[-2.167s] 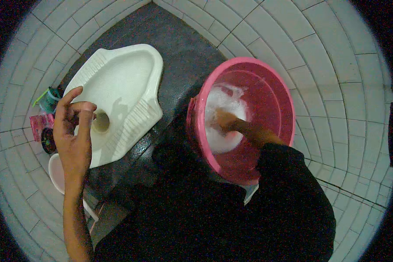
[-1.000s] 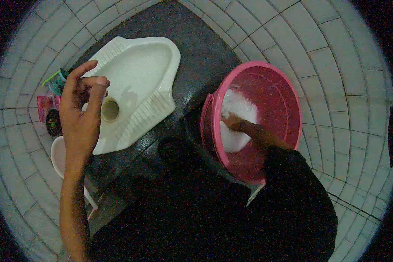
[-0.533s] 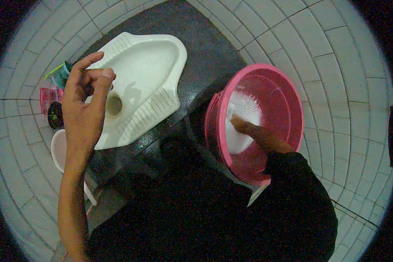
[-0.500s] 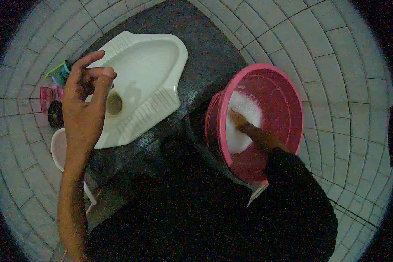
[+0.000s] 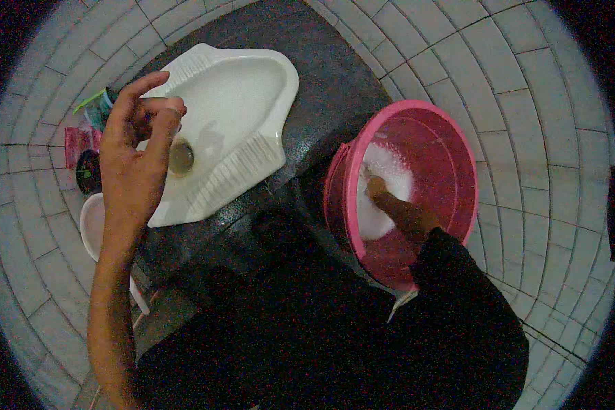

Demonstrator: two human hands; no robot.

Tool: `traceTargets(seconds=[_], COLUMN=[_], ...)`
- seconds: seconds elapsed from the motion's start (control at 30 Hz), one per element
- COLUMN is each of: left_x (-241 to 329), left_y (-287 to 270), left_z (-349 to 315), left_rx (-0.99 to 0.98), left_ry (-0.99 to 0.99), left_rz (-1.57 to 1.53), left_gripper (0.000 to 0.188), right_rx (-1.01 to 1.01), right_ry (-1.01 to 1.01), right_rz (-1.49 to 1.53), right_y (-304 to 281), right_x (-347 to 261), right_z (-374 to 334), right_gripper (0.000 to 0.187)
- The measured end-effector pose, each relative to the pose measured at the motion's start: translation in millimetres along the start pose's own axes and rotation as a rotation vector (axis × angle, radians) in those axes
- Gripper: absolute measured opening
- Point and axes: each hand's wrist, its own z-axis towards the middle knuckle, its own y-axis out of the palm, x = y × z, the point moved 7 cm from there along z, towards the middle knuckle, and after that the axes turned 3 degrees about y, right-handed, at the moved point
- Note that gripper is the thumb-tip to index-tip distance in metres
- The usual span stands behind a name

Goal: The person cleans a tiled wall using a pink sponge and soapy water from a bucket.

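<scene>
Into a pink plastic basin (image 5: 451, 171) at the right reaches my right hand (image 5: 379, 190), in a dark sleeve. Its fingers dip into white suds (image 5: 383, 222), which hide whether they grip anything. My left hand (image 5: 133, 154) is raised in the air at the left, with the forearm bare. Its index finger and thumb are apart, the other fingers loosely bent, and nothing shows between them. Beyond and below this hand lies a white squat toilet (image 5: 270, 75) with ribbed footrests and a round drain hole.
A white dipper (image 5: 92, 225) with a handle is partly hidden behind my left forearm. By the left wall sit a pink item (image 5: 76, 147), a dark round item (image 5: 87, 171) and a green-blue packet (image 5: 99, 108). Pale tiled walls (image 5: 526, 123) surround the dark floor (image 5: 321, 89).
My right hand has shifted slightly within the suds, whose bubbly surface shows more. My left hand keeps nearly the same raised pose. The whole view has moved a little.
</scene>
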Motion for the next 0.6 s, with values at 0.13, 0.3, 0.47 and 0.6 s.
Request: traceTargets(seconds=[0.13, 0.3, 0.47, 0.6], left_x=[4.7, 8.9, 8.1, 6.7], left_y=[3.6, 10.0, 22.4, 17.5], left_z=[11.4, 12.4, 8.9, 11.7], left_rx=[-0.016, -0.012, -0.008, -0.079], left_ry=[0.011, 0.027, 0.043, 0.015], left_rz=[0.01, -0.037, 0.007, 0.059], left_gripper=[0.033, 0.033, 0.033, 0.033], right_rx=[0.184, 0.436, 0.232, 0.16], right_ry=[0.121, 0.123, 0.135, 0.15], right_rz=[0.154, 0.107, 0.184, 0.174], right_y=[35.5, 67.4, 39.7, 2.9], right_x=[26.0, 56.4, 32.8, 30.7], right_z=[5.0, -8.8, 4.4, -6.1], right_gripper=[0.021, 0.023, 0.023, 0.024])
